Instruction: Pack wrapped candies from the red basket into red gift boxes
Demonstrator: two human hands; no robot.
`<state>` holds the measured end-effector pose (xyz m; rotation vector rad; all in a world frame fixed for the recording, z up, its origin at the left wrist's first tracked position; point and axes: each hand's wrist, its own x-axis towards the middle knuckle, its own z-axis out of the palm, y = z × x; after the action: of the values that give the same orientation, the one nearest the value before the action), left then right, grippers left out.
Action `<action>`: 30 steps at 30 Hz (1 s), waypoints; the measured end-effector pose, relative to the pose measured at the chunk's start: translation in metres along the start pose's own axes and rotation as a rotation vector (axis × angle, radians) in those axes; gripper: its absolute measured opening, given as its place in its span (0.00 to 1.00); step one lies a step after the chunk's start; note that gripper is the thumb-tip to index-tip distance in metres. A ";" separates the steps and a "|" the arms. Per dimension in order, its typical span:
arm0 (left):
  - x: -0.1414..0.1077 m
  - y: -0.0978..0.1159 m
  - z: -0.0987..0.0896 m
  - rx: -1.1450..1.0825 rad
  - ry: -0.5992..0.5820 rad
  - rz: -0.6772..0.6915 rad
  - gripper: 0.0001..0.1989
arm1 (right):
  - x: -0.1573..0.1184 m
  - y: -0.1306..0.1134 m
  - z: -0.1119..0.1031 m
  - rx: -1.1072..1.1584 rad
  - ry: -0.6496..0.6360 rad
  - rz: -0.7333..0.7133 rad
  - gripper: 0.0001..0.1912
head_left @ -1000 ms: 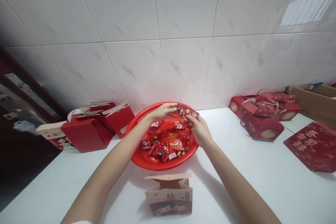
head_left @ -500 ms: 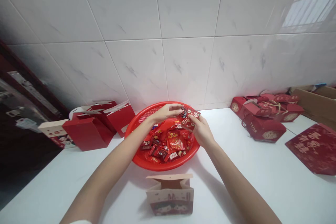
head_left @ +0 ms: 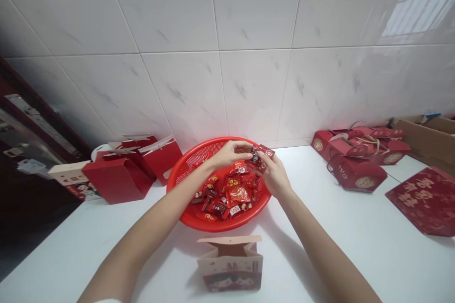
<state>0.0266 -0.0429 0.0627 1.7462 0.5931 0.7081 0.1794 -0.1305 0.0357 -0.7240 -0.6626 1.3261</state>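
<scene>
A red plastic basket on the white table holds many red-wrapped sweets. Above its back right part, my right hand grips red patterned packets. My left hand meets them from the left, its thumb and fingers closed at the packets' edge; whether it grips one of them is hard to make out. In front of the basket an open paper bag stands upright, pink and red with printed figures.
Several red paper bags stand at the left by the tiled wall. To the right are red gift boxes, a cardboard box and a dark red box with gold characters.
My left hand has shifted slightly right, closer to my right hand. The packets are now more tilted and more covered by the fingers.
</scene>
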 end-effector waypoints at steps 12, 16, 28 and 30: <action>0.007 -0.022 -0.015 0.212 0.121 -0.102 0.23 | -0.004 -0.003 0.003 -0.016 0.019 -0.023 0.24; 0.008 -0.039 -0.023 0.671 0.089 -0.170 0.15 | -0.004 -0.003 0.002 -0.026 0.029 -0.011 0.24; 0.017 -0.070 -0.017 1.112 -0.185 -0.258 0.18 | -0.003 -0.001 0.002 -0.021 0.043 -0.003 0.20; 0.015 -0.068 -0.014 1.112 -0.172 -0.258 0.17 | -0.003 -0.001 0.002 -0.021 0.041 0.002 0.21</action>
<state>0.0245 -0.0045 0.0031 2.6192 1.1981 -0.0233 0.1783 -0.1338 0.0372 -0.7668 -0.6438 1.3049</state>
